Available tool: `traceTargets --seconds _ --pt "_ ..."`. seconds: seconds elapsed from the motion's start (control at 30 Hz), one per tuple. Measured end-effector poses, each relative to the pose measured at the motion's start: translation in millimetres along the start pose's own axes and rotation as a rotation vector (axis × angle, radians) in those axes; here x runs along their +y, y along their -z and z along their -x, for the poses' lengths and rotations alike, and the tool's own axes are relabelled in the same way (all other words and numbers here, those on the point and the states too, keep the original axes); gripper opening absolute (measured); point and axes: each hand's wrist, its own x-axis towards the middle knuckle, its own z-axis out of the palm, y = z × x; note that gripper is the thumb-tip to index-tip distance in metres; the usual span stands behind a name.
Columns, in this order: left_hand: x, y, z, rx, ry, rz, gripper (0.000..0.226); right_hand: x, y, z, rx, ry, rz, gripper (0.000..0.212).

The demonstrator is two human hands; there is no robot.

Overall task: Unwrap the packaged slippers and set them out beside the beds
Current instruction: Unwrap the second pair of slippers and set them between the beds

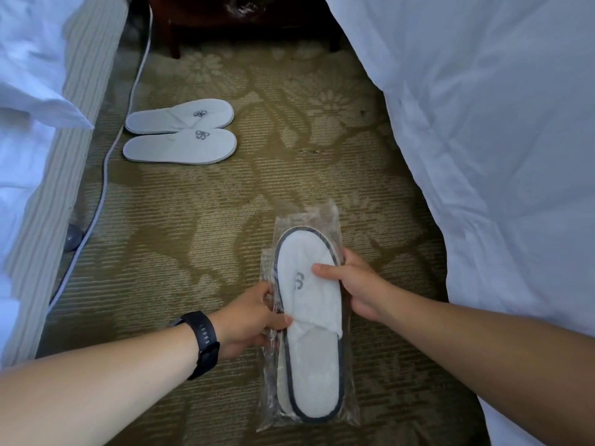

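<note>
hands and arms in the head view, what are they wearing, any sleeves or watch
Both forearms are bare, with no sleeves in view. The left hand has a black wristband just behind it, a smooth matte strap with a row of small holes, likely a watch or fitness band; its face is not visible. The right hand and its wrist carry nothing: no rings, gloves or bands show.

We count two loose slippers on the carpet, one wrapped slipper pack, two beds, two hands, one cable, one watch.
</note>
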Motion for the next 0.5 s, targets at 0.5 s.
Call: traceTargets --seconds 0.5 --pt "128.3 24.2 -8.3 0.37 -0.647 -0.991 0.038 3.1 -7.3 9.1 -0.092 0.043 0.222 0.061"
